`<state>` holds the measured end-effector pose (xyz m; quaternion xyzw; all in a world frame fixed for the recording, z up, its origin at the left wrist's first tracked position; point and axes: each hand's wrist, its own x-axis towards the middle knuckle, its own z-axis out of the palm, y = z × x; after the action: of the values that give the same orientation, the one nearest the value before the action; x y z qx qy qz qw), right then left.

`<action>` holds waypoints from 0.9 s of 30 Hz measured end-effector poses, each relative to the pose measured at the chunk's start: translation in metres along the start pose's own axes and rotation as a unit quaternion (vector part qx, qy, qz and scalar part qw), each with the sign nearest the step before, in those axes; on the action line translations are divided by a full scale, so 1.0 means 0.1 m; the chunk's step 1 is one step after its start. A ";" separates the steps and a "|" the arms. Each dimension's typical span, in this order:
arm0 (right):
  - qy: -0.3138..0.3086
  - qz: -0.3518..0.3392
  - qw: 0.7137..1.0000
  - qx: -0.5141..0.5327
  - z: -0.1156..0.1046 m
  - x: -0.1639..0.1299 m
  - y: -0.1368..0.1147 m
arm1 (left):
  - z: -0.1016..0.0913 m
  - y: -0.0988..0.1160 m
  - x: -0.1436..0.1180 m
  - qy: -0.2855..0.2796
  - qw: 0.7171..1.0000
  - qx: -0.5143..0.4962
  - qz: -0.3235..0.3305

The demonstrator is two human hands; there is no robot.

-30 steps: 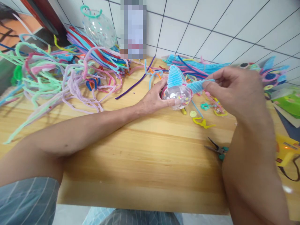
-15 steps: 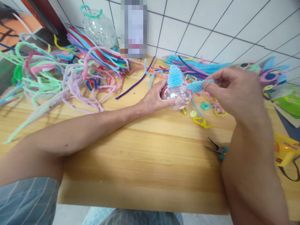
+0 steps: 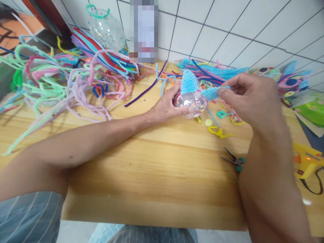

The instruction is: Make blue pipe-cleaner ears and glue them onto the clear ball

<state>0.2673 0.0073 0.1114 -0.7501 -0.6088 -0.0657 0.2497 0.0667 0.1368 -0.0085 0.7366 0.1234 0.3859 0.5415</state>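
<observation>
Head cam caught you with your left hand [image 3: 165,107] cupped around a clear plastic ball [image 3: 190,104] stuffed with confetti, holding it just above the wooden table [image 3: 157,168] near the far edge. Your right hand [image 3: 249,99] was pinched shut on a fuzzy light-blue fin [image 3: 212,93] sticking off the ball's side, with another ribbed blue fin [image 3: 188,82] standing on top. That ball looked light, smooth and slippery, probably dentable, so cradling it was the smart grip. The fins looked soft and bendy with wire inside, best held near the base. Loose pipe cleaners [image 3: 76,81] were piled to the left, pliers [image 3: 234,160] by your right forearm.
</observation>
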 end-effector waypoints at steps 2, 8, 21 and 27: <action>-0.004 0.009 1.000 -0.003 0.00 0.00 0.00 | 0.00 0.00 0.00 -0.001 1.000 -0.001 -0.001; -0.008 0.007 1.000 0.021 0.01 0.01 0.00 | 0.02 -0.04 0.01 -0.005 1.000 -0.014 0.013; -0.025 0.028 0.979 0.199 0.13 0.01 0.09 | -0.01 -0.10 0.00 -0.006 0.999 0.020 0.040; -0.031 -0.014 0.975 0.219 0.27 -0.01 0.18 | 0.01 -0.09 -0.01 -0.010 1.000 -0.006 0.027</action>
<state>0.2789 0.0162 0.0818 -0.6705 -0.6263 0.0891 0.3876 0.0688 0.1392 -0.0171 0.7403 0.0962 0.3937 0.5363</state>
